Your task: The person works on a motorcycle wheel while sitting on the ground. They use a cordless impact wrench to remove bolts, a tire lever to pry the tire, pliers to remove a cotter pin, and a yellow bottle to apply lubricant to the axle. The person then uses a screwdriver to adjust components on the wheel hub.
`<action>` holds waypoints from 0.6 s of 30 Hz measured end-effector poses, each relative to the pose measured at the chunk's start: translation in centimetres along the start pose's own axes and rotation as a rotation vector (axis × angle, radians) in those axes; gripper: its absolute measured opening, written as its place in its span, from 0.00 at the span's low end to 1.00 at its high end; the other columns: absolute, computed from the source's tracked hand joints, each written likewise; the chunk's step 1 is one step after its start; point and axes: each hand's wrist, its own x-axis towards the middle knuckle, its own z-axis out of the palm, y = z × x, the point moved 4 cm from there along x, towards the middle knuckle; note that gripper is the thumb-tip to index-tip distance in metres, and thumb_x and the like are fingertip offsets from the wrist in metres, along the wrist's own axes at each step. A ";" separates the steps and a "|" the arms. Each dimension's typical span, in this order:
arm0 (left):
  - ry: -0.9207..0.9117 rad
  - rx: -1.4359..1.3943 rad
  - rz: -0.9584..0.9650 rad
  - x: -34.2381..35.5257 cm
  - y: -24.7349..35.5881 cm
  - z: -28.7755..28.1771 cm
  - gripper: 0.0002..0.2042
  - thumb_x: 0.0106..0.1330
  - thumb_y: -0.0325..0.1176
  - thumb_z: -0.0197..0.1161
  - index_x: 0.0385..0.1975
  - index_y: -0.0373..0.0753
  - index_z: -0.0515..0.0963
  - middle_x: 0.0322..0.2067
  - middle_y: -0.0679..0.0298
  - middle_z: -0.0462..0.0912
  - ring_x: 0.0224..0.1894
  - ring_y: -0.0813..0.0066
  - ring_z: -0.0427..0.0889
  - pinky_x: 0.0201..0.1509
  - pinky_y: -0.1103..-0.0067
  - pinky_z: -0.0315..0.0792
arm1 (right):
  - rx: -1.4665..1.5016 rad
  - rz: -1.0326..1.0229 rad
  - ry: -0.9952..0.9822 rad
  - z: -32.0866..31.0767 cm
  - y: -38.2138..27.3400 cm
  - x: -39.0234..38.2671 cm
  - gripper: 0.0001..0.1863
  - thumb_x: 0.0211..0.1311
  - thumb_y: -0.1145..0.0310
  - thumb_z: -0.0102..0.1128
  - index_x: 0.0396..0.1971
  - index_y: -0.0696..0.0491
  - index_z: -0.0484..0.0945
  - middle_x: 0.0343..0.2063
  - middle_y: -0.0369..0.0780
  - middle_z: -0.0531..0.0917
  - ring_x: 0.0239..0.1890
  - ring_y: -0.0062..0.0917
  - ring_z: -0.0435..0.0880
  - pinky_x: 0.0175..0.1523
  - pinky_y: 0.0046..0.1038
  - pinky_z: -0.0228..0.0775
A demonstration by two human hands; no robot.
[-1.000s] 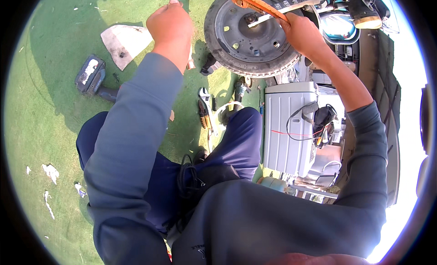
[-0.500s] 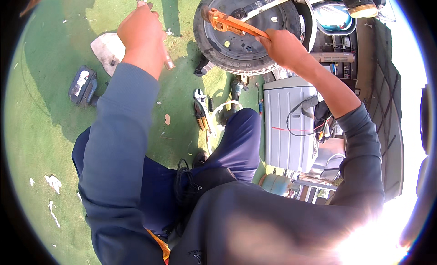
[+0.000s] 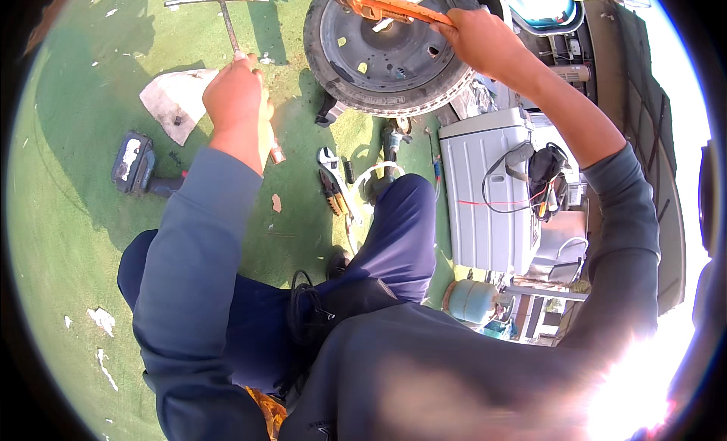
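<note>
My left hand (image 3: 236, 100) is closed around a T-shaped metal rod (image 3: 229, 26). The rod's crossbar points away from me, and a copper-coloured tube end (image 3: 277, 152) shows below my fist. Whether rod and tube are one piece is hidden by the hand. My right hand (image 3: 485, 43) grips the handle of an orange pipe wrench (image 3: 394, 5). The wrench's head reaches the top of the view, over a wheel with a black tyre (image 3: 363, 92). A pale bar (image 3: 415, 0) also crosses the wheel; I cannot tell whether the wrench touches it.
On the green ground lie a whitish cloth (image 3: 170, 100), a cordless power tool (image 3: 135, 164), an adjustable wrench (image 3: 331, 162), yellow-black pliers (image 3: 332, 192) and an angle grinder (image 3: 390, 145). To the right stand a grey case (image 3: 481, 191) with cables and a light-blue gas cylinder (image 3: 471, 301).
The T-shaped rod's crossbar has come into view as my left hand drew slightly nearer. My right hand and the pipe wrench sit higher in the picture, and the whole view has shifted.
</note>
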 end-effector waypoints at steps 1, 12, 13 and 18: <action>-0.006 0.004 -0.006 0.0 0.0 -0.1 0.16 0.79 0.44 0.52 0.53 0.38 0.76 0.28 0.74 0.68 0.23 0.84 0.59 0.24 0.81 0.53 | 0.020 -0.044 0.087 -1.6 -1.0 0.1 0.24 0.76 0.49 0.51 0.35 0.57 0.81 0.26 0.51 0.85 0.31 0.50 0.85 0.40 0.49 0.78; 0.000 0.096 -0.034 0.3 -2.5 -1.1 0.15 0.80 0.44 0.52 0.50 0.41 0.78 0.26 0.75 0.69 0.21 0.84 0.59 0.22 0.81 0.52 | -0.009 0.048 0.059 4.5 1.9 -0.8 0.23 0.75 0.46 0.51 0.42 0.53 0.80 0.24 0.51 0.84 0.34 0.51 0.85 0.40 0.51 0.76; -0.028 0.171 0.009 0.4 -3.2 -1.5 0.14 0.79 0.43 0.54 0.47 0.40 0.81 0.23 0.75 0.69 0.20 0.86 0.61 0.21 0.82 0.53 | 0.072 0.067 0.068 4.7 1.7 -0.6 0.25 0.75 0.45 0.50 0.41 0.54 0.81 0.24 0.52 0.83 0.35 0.52 0.85 0.41 0.51 0.76; -0.196 0.271 0.102 0.5 -4.6 0.2 0.13 0.78 0.42 0.56 0.48 0.39 0.82 0.21 0.76 0.69 0.16 0.89 0.60 0.16 0.85 0.51 | 0.290 0.158 0.165 2.9 3.1 -1.6 0.27 0.75 0.46 0.52 0.34 0.57 0.80 0.25 0.53 0.83 0.33 0.54 0.83 0.40 0.49 0.75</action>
